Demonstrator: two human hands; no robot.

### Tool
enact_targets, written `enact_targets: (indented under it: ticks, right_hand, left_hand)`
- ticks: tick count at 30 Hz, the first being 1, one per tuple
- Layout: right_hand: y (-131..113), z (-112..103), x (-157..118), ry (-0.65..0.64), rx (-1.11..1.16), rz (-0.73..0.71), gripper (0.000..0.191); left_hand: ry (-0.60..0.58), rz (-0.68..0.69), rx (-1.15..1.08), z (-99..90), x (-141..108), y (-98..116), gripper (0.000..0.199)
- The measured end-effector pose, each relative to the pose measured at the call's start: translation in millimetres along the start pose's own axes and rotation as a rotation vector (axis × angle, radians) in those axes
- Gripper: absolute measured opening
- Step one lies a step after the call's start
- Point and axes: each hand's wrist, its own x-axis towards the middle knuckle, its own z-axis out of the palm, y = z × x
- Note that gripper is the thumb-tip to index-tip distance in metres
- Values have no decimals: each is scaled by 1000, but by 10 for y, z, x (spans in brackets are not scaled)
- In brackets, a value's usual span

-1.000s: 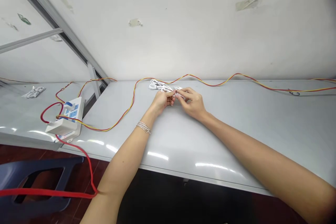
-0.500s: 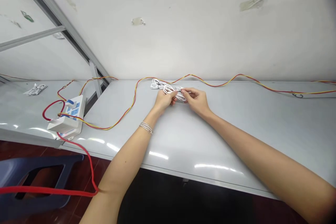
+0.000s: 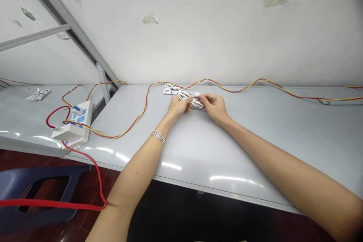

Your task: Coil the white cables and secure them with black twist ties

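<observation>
A bundle of looped white cable lies on the grey tabletop, and its near loops run between my hands. My left hand pinches the loops from the left, with a silver chain bracelet on its wrist. My right hand holds the same loops from the right with its fingertips. The fingers hide part of the bundle. A twisted red-and-yellow wire runs along the table behind the bundle.
A white power strip with a plug adapter sits at the left on a second table section, near a small white cable coil. A thick red cable hangs over a dark blue chair. A wall rises behind the table.
My hands have drawn apart since the earliest frame, with the white loops now stretched between them. The head view has also shifted slightly.
</observation>
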Motion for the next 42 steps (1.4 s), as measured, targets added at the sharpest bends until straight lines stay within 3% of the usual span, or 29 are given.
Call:
enact_targets:
  ticks: [14,22,30,36,42]
  right_hand:
    - [-14,-4,10,-15,57,41,41]
    - [-30,-3,18,113,142,90,44]
    - [-85,18,-29,39,91,23,39]
    - [-109,-22,-18,-27,127,68,33]
    - [-102,-29,-4,-59,158,89,31]
  left_hand:
    - [-1,-7,39,4,10,-24,20]
    - [43,7,17,-38,40,-38,18]
    - [-52,-66,-209,-38,4,42,18]
    - [-125,-100,-174,-47,3,10,19]
    - [-123,-81,-112,-63,21,-33,21]
